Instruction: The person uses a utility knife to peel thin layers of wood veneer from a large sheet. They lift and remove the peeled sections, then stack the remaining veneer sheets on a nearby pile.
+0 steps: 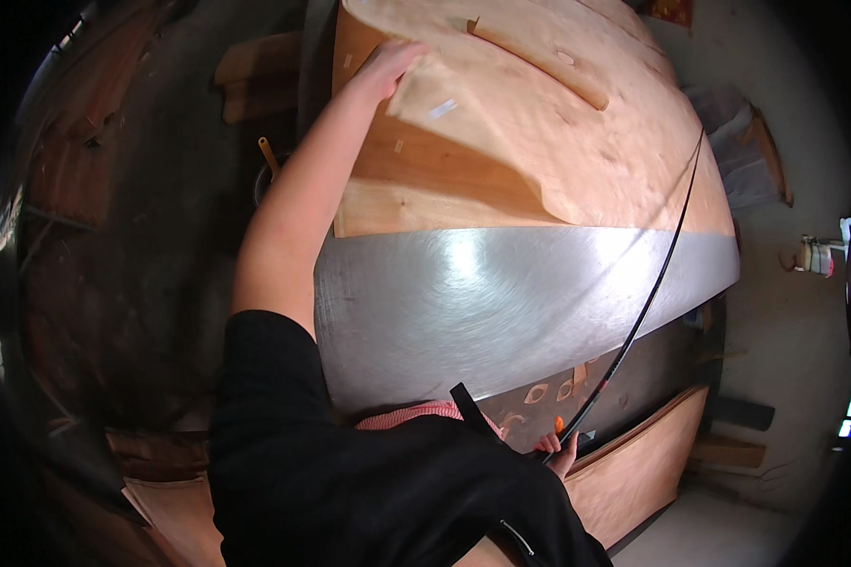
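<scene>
My left hand (394, 68) reaches over the bench, its fingers closed on the edge of a thin, pale wood veneer sheet (511, 123). That edge is lifted and folded back, with a small pale strip of tape (442, 109) on it. Beneath lies a darker, orange-brown veneer sheet (425, 175). Low and close to my body, my right hand (563, 455) is closed round the near end of a long, thin, curved black rod (645, 307). The rod's far tip comes up to the right part of the pale sheet. An orange piece (559, 424) shows beside my right fingers.
The sheets lie on a shiny metal bench top (425, 302) with a curved near edge. A loose veneer strip (539, 61) rests on the pale sheet. Stacked wood sheets (643, 463) stand at lower right. Veneer scraps (536, 393) lie below the bench; a yellow handle (269, 154) sticks up at left.
</scene>
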Demonstrator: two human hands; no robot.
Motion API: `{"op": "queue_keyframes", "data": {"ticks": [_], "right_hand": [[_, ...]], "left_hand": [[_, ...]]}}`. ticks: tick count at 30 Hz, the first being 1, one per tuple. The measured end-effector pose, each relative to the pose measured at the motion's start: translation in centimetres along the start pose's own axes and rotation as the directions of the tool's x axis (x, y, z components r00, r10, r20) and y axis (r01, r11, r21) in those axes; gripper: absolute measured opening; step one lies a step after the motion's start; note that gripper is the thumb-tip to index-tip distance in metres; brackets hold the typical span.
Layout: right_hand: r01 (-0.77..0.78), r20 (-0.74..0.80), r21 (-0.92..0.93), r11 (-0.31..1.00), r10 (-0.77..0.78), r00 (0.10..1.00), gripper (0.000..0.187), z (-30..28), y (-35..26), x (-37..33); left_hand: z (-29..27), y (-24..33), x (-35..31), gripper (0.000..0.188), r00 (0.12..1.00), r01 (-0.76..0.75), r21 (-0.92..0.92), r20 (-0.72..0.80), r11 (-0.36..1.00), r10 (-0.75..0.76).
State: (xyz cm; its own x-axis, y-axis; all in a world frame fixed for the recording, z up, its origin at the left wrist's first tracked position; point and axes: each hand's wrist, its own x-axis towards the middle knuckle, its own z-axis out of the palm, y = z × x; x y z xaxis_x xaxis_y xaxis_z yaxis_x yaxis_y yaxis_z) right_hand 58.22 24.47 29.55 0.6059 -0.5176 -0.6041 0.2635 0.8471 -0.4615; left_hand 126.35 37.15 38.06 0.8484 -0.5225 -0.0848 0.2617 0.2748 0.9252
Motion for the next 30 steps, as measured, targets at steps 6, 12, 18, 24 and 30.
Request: {"op": "queue_keyframes", "data": {"ticks": [6,12,18,24,30], "right_hand": [[0.019,-0.022,0.019,1.000,-0.019,1.000,0.048,1.4,0.2,0.1],[0.046,0.014,0.046,0.998,-0.047,0.999,0.048,1.2,0.4,-0.1],[0.057,0.034,0.052,0.997,-0.059,0.998,0.051,0.0,0.3,0.1],[0.065,0.065,0.033,0.997,-0.067,0.996,0.051,-0.9,-0.1,0.2],[0.049,0.139,0.154,0.987,-0.071,0.988,0.049,-1.3,0.0,0.5]], "left_hand": [[1.2,5.9,1.6,0.014,0.970,-0.127,-0.240,0.172,0.962,0.171],[-2.7,2.1,-4.2,0.034,0.982,-0.056,-0.291,0.155,0.955,0.104],[-4.8,-7.0,-15.7,0.037,0.977,0.209,-0.186,0.068,0.960,-0.200],[-2.3,-19.4,-29.0,0.034,0.817,0.577,-0.101,0.093,0.811,-0.570],[1.3,-28.8,-41.2,0.028,0.540,0.732,0.350,0.225,0.585,-0.811]]}}
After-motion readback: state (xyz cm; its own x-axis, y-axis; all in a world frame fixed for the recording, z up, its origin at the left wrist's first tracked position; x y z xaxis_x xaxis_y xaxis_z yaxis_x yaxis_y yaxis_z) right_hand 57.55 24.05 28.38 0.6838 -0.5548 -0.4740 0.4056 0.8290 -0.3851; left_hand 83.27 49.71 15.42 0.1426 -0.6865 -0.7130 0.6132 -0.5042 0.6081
